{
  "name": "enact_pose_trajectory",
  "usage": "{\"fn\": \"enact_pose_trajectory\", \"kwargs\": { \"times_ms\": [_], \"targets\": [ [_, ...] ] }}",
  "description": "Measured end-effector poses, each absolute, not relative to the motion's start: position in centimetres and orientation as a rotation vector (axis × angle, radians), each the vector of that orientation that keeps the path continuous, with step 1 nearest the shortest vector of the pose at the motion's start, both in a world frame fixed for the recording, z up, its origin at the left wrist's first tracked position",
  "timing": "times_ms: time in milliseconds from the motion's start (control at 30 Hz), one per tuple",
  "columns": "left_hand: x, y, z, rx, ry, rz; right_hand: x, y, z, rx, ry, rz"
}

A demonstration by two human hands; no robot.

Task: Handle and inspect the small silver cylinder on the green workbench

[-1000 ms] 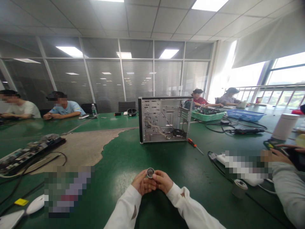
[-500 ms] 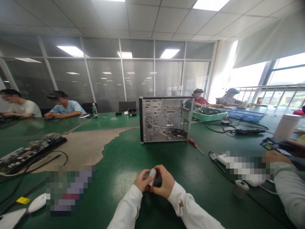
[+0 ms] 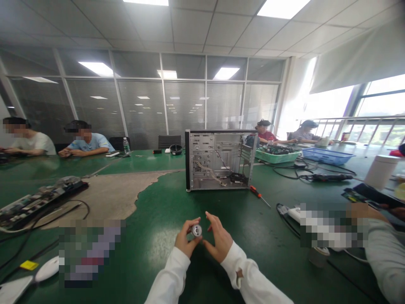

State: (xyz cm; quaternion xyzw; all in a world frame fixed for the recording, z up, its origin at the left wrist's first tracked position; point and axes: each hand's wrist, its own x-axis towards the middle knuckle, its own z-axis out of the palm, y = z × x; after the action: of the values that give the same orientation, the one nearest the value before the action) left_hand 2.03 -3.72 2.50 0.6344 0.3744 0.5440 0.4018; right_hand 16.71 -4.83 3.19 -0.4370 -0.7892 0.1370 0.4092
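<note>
Low over the green table, my left hand (image 3: 186,238) grips a small silvery-white cylinder (image 3: 196,230) between thumb and fingers. Its round end faces me and shows a dark mark near the middle; I cannot make out what kind of part it is. My right hand (image 3: 219,236) is just to the right, fingers and thumb spread apart, holding nothing. Beyond both hands an open computer case (image 3: 221,160) stands upright, with loose cables and a black part inside. An orange-handled screwdriver (image 3: 260,195) lies by its right corner.
At the left lie a circuit board assembly (image 3: 47,200) with black cables and a white mouse (image 3: 49,269). A green basket (image 3: 276,157) and a blue basket (image 3: 327,156) stand back right. A co-worker's sleeve (image 3: 384,257) reaches in at the right, near a power strip and a tape roll.
My right hand has come off the cylinder and opened. In my left hand the cylinder has turned from a side-on view to end-on, facing me.
</note>
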Motion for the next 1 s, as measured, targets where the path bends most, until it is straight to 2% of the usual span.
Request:
{"fn": "enact_pose_trajectory", "kwargs": {
  "times_ms": [400, 733, 1000],
  "targets": [
    [2.0, -2.8, 2.0, 1.538, 0.832, 1.623, 17.0, -4.5, 2.7, -1.211, -1.982, 0.335],
    [1.3, -2.4, 0.8, 1.444, 1.109, 1.345, 16.9, -4.4, 2.1, -1.214, -2.014, 0.323],
    [1.1, -2.0, -0.3, 1.524, 1.144, 1.226, 16.7, -3.6, 2.0, -1.095, -1.877, 0.536]
  ]
}}
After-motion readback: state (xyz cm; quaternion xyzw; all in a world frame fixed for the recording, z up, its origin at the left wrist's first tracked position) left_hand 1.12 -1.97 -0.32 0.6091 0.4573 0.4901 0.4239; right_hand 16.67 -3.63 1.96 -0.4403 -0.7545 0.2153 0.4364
